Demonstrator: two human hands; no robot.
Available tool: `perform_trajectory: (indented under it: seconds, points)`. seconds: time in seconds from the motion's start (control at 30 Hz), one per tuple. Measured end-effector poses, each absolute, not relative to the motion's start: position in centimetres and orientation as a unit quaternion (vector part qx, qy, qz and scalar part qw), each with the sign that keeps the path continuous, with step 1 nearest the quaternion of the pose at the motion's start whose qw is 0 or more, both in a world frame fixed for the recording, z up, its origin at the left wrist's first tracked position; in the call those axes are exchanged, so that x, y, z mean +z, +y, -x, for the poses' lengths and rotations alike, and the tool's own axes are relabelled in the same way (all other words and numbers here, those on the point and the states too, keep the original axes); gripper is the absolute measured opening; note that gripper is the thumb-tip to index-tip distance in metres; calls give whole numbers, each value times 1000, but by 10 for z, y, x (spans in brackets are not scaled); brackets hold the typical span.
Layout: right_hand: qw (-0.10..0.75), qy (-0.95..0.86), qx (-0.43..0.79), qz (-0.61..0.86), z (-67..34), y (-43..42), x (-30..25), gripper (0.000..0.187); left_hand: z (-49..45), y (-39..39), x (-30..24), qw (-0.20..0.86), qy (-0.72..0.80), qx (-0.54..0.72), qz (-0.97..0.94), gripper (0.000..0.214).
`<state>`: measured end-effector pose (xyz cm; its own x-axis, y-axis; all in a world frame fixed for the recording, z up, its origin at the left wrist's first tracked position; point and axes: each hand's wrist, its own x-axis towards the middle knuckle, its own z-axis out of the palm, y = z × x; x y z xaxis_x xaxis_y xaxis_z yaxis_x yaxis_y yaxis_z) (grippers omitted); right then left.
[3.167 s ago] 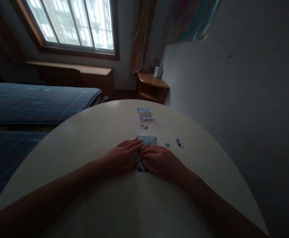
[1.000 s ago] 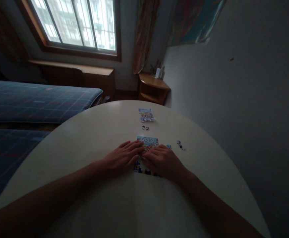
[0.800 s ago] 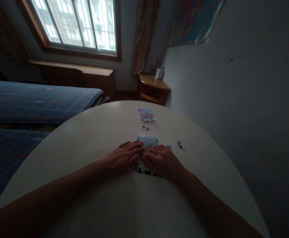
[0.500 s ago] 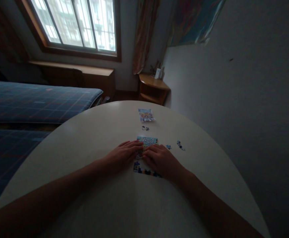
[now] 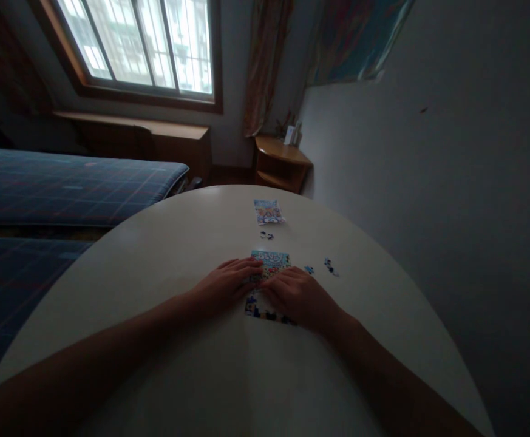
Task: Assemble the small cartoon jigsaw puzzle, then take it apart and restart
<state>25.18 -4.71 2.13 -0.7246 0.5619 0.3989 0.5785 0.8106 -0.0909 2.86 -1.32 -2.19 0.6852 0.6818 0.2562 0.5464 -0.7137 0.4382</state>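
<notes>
A small colourful jigsaw puzzle (image 5: 271,262) lies on the round white table (image 5: 201,243). My left hand (image 5: 221,285) rests flat on its left side with the fingers stretched out and pressed on the pieces. My right hand (image 5: 298,294) lies on its right side, fingers curved down onto the puzzle; whether a piece is under them I cannot see. The fingertips of both hands nearly meet over the middle of the puzzle.
A small printed picture card (image 5: 268,212) lies farther back on the table. Loose pieces (image 5: 266,235) lie behind the puzzle and others (image 5: 329,266) to its right. A blue plaid bed (image 5: 64,188) is to the left, a wooden corner shelf (image 5: 280,161) beyond, a wall to the right.
Both hands stay on the puzzle. The right hand's fingers have shifted slightly over its right half; the puzzle's lower edge shows more than 3.2 s ago.
</notes>
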Motion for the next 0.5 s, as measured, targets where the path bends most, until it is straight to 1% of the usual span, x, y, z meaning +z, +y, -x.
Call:
perform_trajectory:
  seconds: [0.17,0.3,0.37,0.5]
  points:
    - [274,-897,26,347,-255,-47,13,17,-27,-15,-17,177,342,199,-901,34]
    - [293,-882,16,368,-256,-48,11,16,-26,-19,-6,204,306,267,-891,33]
    - [302,-878,8,372,-255,-48,12,16,-28,-23,0,209,291,303,-883,26]
    - [322,-872,7,368,-253,-51,14,15,-34,-29,6,216,317,338,-859,12]
